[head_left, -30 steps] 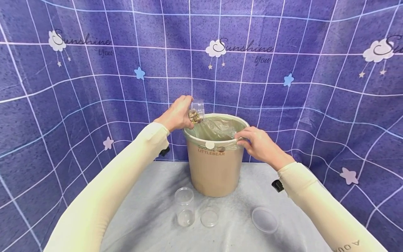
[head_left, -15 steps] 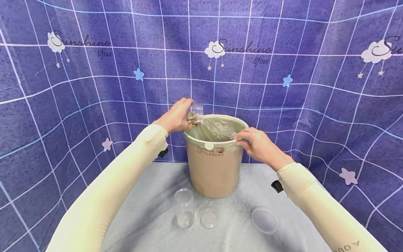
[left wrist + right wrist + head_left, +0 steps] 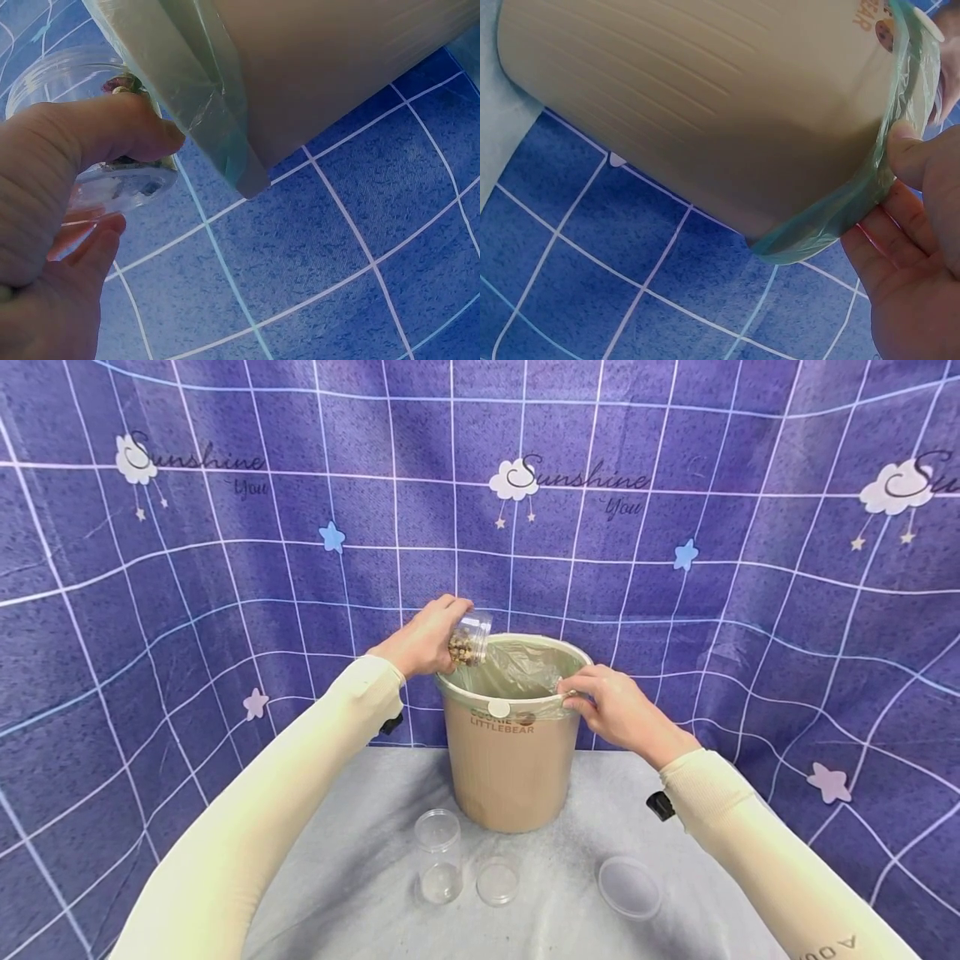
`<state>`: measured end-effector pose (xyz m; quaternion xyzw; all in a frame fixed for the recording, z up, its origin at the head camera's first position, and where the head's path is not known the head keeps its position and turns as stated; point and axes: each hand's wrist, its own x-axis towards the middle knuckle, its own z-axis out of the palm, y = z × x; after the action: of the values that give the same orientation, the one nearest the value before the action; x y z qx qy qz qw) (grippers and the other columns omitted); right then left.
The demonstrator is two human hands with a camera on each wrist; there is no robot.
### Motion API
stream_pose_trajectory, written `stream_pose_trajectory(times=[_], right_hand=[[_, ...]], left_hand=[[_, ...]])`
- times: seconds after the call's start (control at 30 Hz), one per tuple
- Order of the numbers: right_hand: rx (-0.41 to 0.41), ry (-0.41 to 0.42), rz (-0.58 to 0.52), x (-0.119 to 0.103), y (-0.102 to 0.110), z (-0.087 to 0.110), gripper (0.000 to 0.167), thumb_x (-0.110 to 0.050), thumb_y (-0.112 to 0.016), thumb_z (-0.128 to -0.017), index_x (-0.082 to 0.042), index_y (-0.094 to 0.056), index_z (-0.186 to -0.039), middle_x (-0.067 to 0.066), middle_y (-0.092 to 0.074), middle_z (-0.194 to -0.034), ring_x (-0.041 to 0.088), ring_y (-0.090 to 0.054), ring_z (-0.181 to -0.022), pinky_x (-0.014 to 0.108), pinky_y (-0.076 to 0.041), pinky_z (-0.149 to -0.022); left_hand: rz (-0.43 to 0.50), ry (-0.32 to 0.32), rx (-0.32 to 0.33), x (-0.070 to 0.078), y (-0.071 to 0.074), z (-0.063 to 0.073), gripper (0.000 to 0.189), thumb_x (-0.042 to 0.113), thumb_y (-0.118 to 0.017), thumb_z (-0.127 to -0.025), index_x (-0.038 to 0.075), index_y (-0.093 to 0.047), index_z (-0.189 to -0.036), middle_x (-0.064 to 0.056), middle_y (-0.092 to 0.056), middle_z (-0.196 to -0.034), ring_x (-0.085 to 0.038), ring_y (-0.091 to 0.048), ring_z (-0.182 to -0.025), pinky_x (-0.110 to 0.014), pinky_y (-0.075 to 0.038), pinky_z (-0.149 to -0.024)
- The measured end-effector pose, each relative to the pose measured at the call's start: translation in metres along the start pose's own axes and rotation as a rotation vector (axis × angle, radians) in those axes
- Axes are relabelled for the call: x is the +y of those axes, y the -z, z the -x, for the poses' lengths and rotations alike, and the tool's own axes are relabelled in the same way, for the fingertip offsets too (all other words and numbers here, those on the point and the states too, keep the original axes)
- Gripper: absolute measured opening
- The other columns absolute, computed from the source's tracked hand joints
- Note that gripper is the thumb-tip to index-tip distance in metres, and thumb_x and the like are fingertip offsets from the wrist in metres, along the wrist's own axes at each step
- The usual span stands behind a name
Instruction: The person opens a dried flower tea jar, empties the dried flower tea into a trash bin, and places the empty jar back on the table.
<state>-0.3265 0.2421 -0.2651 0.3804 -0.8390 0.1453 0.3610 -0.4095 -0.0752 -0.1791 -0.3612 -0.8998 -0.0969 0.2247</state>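
Observation:
My left hand (image 3: 423, 639) grips a clear jar (image 3: 476, 628) tipped on its side, its mouth pointing right above the left rim of a beige bin (image 3: 510, 777). Small dried brown-yellow bits (image 3: 460, 651) lie within the jar; the left wrist view shows a reddish piece (image 3: 124, 82) among them. Inside the bin hangs a thin pale green bag (image 3: 525, 664), folded over the rim. At the right side of that rim, my right hand (image 3: 618, 706) pinches the bag's edge, thumb outside. In the right wrist view the folded bag (image 3: 832, 217) runs between thumb and fingers.
On the grey cloth (image 3: 352, 877) in front of the bin stands another clear jar (image 3: 438, 852). Right of it lies a small round clear lid (image 3: 498, 882), and farther right a larger flat translucent lid (image 3: 630, 887). A blue gridded curtain (image 3: 585, 568) surrounds the surface.
My left hand and the tipped jar have shifted slightly right and down, and the bits have moved about inside. The right hand stays at the rim.

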Motion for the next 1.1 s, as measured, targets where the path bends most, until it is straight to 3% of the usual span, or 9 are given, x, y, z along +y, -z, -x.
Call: stream_pose_trajectory(times=[0.57,1.1], right_hand=[[0.005,0.012,0.013,0.0,0.0004,0.0003,0.015,-0.004,-0.078,-0.088,-0.005,-0.077,-0.103,0.009,-0.072,-0.101,0.031,-0.069,-0.1,0.048,-0.056,-0.087],[0.008,0.017,0.005,0.0017,-0.001,0.0014,0.014,-0.003,-0.078,-0.088,-0.006,-0.077,-0.102,0.009,-0.072,-0.101,0.031,-0.069,-0.1,0.048,-0.056,-0.087]], left_hand=[[-0.021,-0.086,0.027,0.0023,-0.0012,-0.0038,0.095,-0.014,-0.076,-0.056,0.001,-0.048,-0.146,-0.022,-0.053,-0.141,-0.043,-0.053,-0.128,-0.049,-0.043,-0.113],[-0.035,-0.124,0.011,0.0096,-0.0016,-0.0059,0.091,-0.019,-0.073,-0.058,0.001,-0.05,-0.144,-0.019,-0.053,-0.143,-0.042,-0.051,-0.131,-0.048,-0.04,-0.116]])
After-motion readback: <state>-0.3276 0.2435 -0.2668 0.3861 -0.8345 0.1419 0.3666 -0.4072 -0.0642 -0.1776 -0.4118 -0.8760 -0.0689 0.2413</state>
